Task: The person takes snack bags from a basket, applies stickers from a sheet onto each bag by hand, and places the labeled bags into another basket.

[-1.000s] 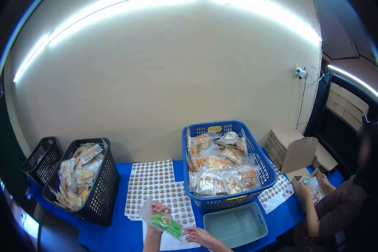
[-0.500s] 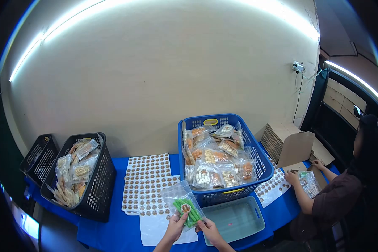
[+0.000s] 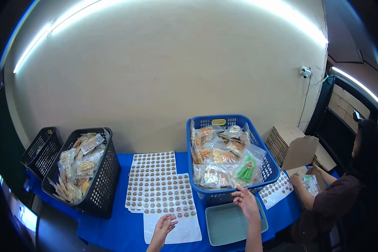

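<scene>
A clear packet of green sticks (image 3: pixel 248 169) with a round label rests on top of the other packets in the blue basket (image 3: pixel 227 197), at its front right. Just below that packet, at the basket's front rim, my right hand (image 3: pixel 246 203) is open and holds nothing. My left hand (image 3: pixel 164 229) hovers over the lower left part of a sheet of round stickers (image 3: pixel 172 227). Its fingers are loosely bent and apart, with nothing visible in them. Several clear packets of white and orange snacks (image 3: pixel 211 175) fill the basket around the green one.
A green tray (image 3: pixel 222 239) sits under my right forearm. At left stands a black basket (image 3: pixel 109 185) of packets, with a smaller black basket (image 3: pixel 40 157) beyond. On the right, a person (image 3: pixel 340 193) handles packets in a cardboard box (image 3: pixel 300 152) near stacked cardboard (image 3: pixel 276 145).
The packet of green sticks went from both my hands into the blue basket and was let go. My right hand moved up and right; my left moved slightly left. The view shifted a little.
</scene>
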Demonstrator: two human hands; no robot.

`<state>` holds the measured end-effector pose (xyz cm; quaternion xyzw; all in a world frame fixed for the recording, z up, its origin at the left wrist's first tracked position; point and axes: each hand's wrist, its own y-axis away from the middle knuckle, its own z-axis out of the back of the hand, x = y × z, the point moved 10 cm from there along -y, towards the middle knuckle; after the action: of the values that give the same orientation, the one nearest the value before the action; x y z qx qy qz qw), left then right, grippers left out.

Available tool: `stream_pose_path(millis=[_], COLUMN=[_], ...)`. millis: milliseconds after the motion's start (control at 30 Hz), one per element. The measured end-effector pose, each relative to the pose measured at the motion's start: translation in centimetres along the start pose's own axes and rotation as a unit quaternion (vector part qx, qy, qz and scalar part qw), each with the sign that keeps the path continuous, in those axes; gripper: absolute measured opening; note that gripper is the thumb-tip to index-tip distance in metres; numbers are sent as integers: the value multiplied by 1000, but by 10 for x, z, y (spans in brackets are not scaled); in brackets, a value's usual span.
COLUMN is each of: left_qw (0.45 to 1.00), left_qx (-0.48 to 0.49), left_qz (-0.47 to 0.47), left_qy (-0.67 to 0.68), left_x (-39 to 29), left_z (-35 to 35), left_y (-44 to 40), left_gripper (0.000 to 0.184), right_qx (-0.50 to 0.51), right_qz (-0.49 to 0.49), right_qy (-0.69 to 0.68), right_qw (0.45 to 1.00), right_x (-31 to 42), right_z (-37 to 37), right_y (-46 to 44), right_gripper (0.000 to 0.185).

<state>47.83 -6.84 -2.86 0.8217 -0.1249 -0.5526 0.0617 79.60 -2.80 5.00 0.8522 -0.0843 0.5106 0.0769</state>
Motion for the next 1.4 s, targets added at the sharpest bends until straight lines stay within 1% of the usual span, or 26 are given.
stream_pose_path(millis=[33, 67, 133, 167, 267, 300, 400, 433, 467, 533, 633, 733, 767, 833, 867, 900, 967, 1000, 1033, 1067, 1100, 1200, 1233, 1333, 1367, 1400], left_qw=[999, 998, 994, 992, 989, 990, 982, 978, 975, 962, 931, 903, 884, 855, 838, 826, 800, 769, 736, 700, 697, 703, 736, 773, 783, 765], left_qx=[-39, -54, -87, -112, -114, -106, -107, -118, -122, -129, -154, -178, -207, -234, -244, -261, -295, -303, -308, -311, -309, -323, -312, -265, -241, -216], left_qz=[-11, -14, -16, -6, -28, -49, -129, -140, -159, -213, -286, -327, -335, -356, -367, -361, -347, -340, -331, -319, -296, -203, -194, -216, -176, -172], left_qy=[-17, -32, -63, -56, -89, -76, -92, -104, -101, -112, -168, -214, -252, -296, -322, -346, -390, -448, -503, -558, -576, -600, -569, -534, -546, -581], left_x=[-3, -3, -2, -6, -12, -16, -55, -73, -92, -131, -198, -244, -256, -277, -288, -293, -301, -303, -303, -303, -300, -288, -289, -292, -287, -287], left_z=[12, 23, 48, 57, 85, 95, 116, 124, 130, 145, 162, 187, 199, 214, 221, 230, 252, 262, 277, 293, 315, 381, 389, 386, 384, 376], left_y=[5, 8, 15, 20, 22, 20, 22, 23, 26, 32, 49, 59, 63, 69, 73, 76, 78, 79, 79, 78, 76, 69, 65, 46, 35, 29], left_gripper=[35, 33, 31, 27, 26, 24, 18, 16, 15, 14, 14, 15, 15, 14, 13, 14, 14, 15, 16, 17, 20, 22, 25, 27, 31, 33], right_qx=[6, 9, 13, 15, 5, 1, -18, -2, 4, 12, 82, 85, 96, 176, 185, 195, 210, 216, 194, 173, 151, 146, 146, 132, 129, 125], right_qz=[-11, -22, -46, -56, -101, -122, -79, -69, -58, -34, -50, -75, -93, -39, -104, -167, -203, -222, -193, -164, -136, -237, -234, -224, -220, -217], right_qy=[8, 28, 68, 58, 40, 36, 46, 43, 68, 116, 218, 387, 454, 630, 650, 668, 703, 720, 731, 740, 746, 732, 735, 747, 752, 756], right_qw=[1000, 999, 997, 997, 994, 992, 996, 997, 996, 993, 971, 915, 881, 755, 729, 699, 649, 621, 626, 629, 634, 622, 619, 611, 608, 604], right_x=[-4, -16, -53, -72, -117, -127, -126, -133, -125, -103, -138, -189, -228, -278, -310, -341, -391, -408, -391, -354, -334, -379, -373, -355, -355, -356], right_z=[-5, -6, 0, 2, 1, -3, -14, -9, -24, -62, -66, -67, -53, -58, -49, -40, -25, -20, -36, -65, -83, -39, -48, -61, -60, -59], right_y=[0, 1, 10, 15, 31, 37, 37, 33, 34, 41, 35, 43, 43, 59, 72, 86, 103, 109, 111, 118, 123, 114, 113, 111, 109, 109], right_gripper=[22, 20, 18, 17, 20, 22, 28, 7, 8, 29, 58, 58, 64, 70, 69, 70, 65, 62, 49, 36, 24, 52, 52, 49, 49, 49])
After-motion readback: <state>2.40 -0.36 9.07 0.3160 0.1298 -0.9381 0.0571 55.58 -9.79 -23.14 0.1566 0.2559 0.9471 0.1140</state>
